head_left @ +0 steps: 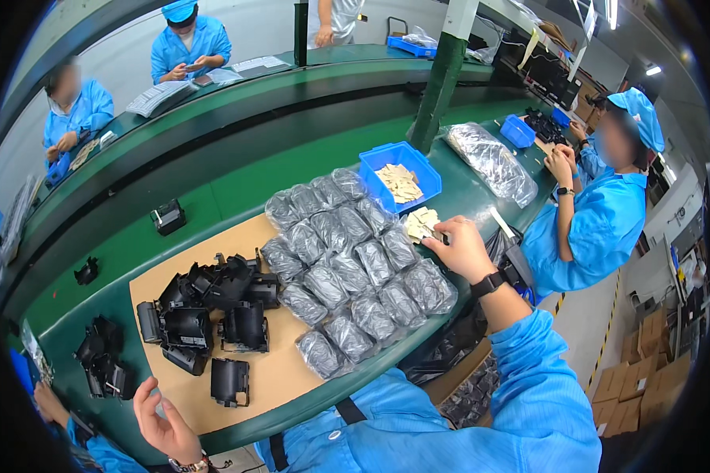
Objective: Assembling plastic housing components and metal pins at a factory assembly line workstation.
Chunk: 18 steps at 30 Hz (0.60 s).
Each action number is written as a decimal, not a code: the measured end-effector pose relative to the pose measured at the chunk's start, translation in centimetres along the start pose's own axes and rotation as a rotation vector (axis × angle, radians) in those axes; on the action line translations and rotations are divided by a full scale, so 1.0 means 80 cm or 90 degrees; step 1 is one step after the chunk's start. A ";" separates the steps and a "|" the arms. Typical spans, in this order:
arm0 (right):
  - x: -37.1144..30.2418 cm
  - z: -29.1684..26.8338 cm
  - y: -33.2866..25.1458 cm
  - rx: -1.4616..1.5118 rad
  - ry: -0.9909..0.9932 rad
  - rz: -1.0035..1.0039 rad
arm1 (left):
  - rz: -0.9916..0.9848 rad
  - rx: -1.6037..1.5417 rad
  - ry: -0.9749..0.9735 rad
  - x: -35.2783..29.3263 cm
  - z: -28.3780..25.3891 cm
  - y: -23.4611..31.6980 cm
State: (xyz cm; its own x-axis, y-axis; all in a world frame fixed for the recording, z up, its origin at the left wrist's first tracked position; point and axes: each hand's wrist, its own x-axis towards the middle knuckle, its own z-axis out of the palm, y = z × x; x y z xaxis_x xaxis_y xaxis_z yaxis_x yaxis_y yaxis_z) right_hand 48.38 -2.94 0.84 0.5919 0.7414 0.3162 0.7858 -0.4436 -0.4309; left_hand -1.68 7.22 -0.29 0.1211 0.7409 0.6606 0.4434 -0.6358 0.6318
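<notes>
My right hand (467, 251), with a dark watch on its wrist, reaches to a small heap of flat cream pieces (420, 223) at the table's near edge. Its thumb and forefinger close at the heap's rim, on what looks like one cream piece; the fingertips hide most of it. Low on the left, my left hand (164, 426) is raised with fingers apart, holding nothing. Nearest to it lies a black plastic housing (230, 382) on a tan board (280, 378). Rows of dark parts wrapped in clear plastic (347, 272) cover the board's right side.
Black housings (213, 296) are piled on the board, with others (102, 355) farther left. A blue bin (400, 169) holds more cream pieces, beside a clear plastic bag (493, 162). A green post (440, 94) rises behind. Co-workers in blue sit at right (599, 213), left and across.
</notes>
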 end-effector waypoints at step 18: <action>0.016 -0.005 0.019 0.502 -0.045 0.220 | -0.008 0.004 -0.038 0.004 0.002 0.005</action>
State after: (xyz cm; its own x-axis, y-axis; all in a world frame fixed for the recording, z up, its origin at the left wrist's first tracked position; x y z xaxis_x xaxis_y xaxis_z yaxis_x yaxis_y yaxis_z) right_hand 50.40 -2.82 0.94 0.7417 0.6705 0.0181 0.1950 -0.1897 -0.9623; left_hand -1.35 7.24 0.15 0.1688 0.7601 0.6275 0.4502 -0.6258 0.6370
